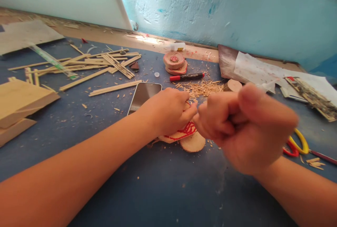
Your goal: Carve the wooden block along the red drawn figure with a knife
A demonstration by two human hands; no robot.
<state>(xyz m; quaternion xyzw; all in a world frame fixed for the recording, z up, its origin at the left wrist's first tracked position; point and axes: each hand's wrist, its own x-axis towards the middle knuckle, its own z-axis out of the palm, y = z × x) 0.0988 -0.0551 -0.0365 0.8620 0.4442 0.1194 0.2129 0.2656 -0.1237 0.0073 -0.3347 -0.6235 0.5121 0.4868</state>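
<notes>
My left hand [171, 111] reaches over a flat wooden piece with red markings [181, 133], its fingers bent and pinched together on something I cannot make out. Close beside it, my right hand [244, 125] is curled into a fist, slightly blurred, its fingertips near those of my left hand; whatever it may hold is hidden. A round wood slice [193, 142] lies partly under the marked piece. Next to my left wrist is a phone [144, 93] lying flat. Small wood slivers [202, 88] are heaped beyond my hands.
Wooden sticks [105, 64] lie at the back left, wooden blocks [23, 100] at the left edge. Stacked wood slices [175, 62] and a red-black marker [186, 77] are behind my hands. Scissors [301, 142] and papers [252, 67] are at the right.
</notes>
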